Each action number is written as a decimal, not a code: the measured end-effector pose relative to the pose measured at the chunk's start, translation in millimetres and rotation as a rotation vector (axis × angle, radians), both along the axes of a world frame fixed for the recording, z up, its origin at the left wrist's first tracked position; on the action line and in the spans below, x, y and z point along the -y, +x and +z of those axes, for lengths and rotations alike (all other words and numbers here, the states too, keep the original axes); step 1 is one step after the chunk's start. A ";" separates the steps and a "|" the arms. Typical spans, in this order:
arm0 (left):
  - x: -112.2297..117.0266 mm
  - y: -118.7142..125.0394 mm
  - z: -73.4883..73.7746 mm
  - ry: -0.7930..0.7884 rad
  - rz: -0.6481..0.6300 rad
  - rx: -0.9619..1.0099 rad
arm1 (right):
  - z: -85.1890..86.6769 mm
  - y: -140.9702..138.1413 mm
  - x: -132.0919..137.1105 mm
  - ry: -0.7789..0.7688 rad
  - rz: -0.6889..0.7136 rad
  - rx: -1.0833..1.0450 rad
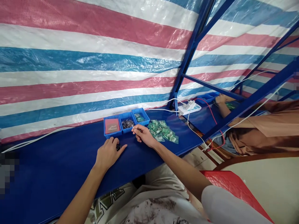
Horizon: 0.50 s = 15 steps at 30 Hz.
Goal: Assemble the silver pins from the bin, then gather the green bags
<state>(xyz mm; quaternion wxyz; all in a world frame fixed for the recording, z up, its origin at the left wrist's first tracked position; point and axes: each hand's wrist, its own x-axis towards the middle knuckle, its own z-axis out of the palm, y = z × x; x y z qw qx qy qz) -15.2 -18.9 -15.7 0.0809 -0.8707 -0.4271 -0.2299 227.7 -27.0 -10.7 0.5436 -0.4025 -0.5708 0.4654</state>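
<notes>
My left hand [107, 153] rests on the blue tabletop, thumb spread away from the fingers. A few small dark pieces [118, 147] lie between its thumb and fingers, partly hidden. My right hand [144, 136] is closed in a pinch at the front of the middle blue bin [126, 130]. A small, slim, light-tipped piece [133, 126] shows at its fingertips, too small to name surely. Many thin dark and silver pieces [127, 123] fill that bin. To its left, another blue bin [105, 134] contains a reddish sheet and pale flat pieces [112, 128].
The right-hand blue bin [146, 119] holds small green packets. More green packets [161, 130] lie piled beside my right forearm. A white power strip [190, 107] with cables stands behind, near a blue metal frame [184, 62]. Another person's hand [221, 99] is at the far right.
</notes>
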 end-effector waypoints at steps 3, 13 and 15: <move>-0.2 -0.4 -0.7 -0.012 0.013 -0.016 | 0.6 -0.2 0.8 -0.039 0.007 -0.077; -1.6 -1.0 0.2 -0.149 -0.118 0.009 | -2.0 -6.5 1.7 -0.045 -0.102 -0.123; -1.8 -1.0 0.9 -0.162 -0.142 0.021 | -0.6 -6.9 3.1 -0.001 -0.155 -0.046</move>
